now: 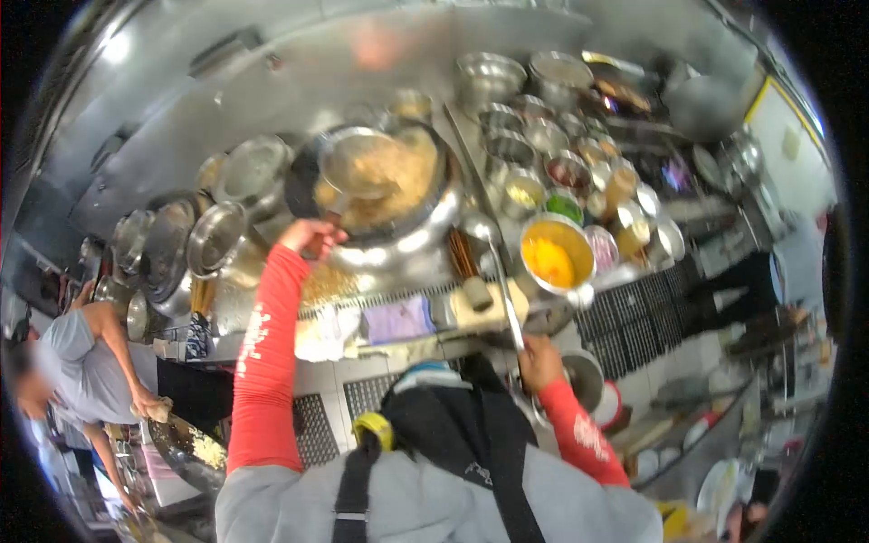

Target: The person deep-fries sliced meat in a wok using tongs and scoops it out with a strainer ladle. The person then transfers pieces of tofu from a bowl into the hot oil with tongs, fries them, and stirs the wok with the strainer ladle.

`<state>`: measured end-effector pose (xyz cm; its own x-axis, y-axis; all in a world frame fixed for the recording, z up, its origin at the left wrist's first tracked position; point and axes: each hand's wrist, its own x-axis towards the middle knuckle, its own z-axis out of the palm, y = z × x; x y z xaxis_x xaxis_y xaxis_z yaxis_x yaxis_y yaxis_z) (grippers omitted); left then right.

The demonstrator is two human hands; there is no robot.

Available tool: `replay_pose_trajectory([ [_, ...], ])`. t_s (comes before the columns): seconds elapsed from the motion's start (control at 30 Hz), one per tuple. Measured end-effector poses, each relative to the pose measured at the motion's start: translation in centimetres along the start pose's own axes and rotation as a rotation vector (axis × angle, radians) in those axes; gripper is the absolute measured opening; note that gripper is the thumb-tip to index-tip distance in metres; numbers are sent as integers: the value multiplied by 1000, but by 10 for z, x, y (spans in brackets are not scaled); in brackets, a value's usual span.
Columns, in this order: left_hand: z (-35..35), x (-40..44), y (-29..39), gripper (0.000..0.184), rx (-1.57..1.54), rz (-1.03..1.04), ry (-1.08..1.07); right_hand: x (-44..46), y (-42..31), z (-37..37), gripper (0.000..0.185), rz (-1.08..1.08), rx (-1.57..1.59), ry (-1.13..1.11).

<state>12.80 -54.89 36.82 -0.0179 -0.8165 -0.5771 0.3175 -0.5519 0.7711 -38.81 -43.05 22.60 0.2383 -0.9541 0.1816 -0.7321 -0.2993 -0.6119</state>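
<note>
My left hand (pixel 312 237) is closed around the short handle of a round strainer (pixel 358 163) over a large wok (pixel 303 181). Inside the wok is bubbling, light-brown liquid (pixel 416 167), partly hidden by the strainer. My right hand (pixel 541 364) grips the end of a long-handled metal ladle (pixel 504 290). Its bowl end lies between the wok and a metal pot of orange-yellow liquid (pixel 549 260). Whether the ladle rests on the counter I cannot tell.
Several metal containers of ingredients, one with chopped greens (pixel 565 208), crowd the right side. Stacked metal bowls (pixel 219 240) stand left of the wok. Folded cloths (pixel 398 319) lie along the front edge. At far left, a co-worker (pixel 100 362) stands by a pan (pixel 172 452).
</note>
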Motion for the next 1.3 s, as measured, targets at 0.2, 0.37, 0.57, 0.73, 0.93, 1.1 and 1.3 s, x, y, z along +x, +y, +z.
replay_pose_trajectory([
  [0.2, -3, -62, -3, 32, 317, 254, 144, -13, 4, 16, 48, 179, -161, -115],
  [0.37, 19, -90, 3, 47, 498, 367, 392, -15, 25, 36, 55, 164, -124, -155],
  [0.57, 36, -97, 20, 59, 464, 434, 468, -15, 33, 45, 56, 124, -125, -75],
  [0.73, 13, -104, 29, 60, 519, 453, 476, -26, 54, 59, 60, 148, -153, -91],
  [0.93, -19, -110, 37, 48, 792, 352, 599, -25, 64, 63, 70, 155, -39, -138],
  [1.1, -47, -70, 36, 15, 679, 51, 396, -17, 66, 62, 68, 44, 85, -87],
  [1.3, -9, -43, 21, 34, 152, -124, 60, -18, 64, 60, 66, 34, 105, -72],
])
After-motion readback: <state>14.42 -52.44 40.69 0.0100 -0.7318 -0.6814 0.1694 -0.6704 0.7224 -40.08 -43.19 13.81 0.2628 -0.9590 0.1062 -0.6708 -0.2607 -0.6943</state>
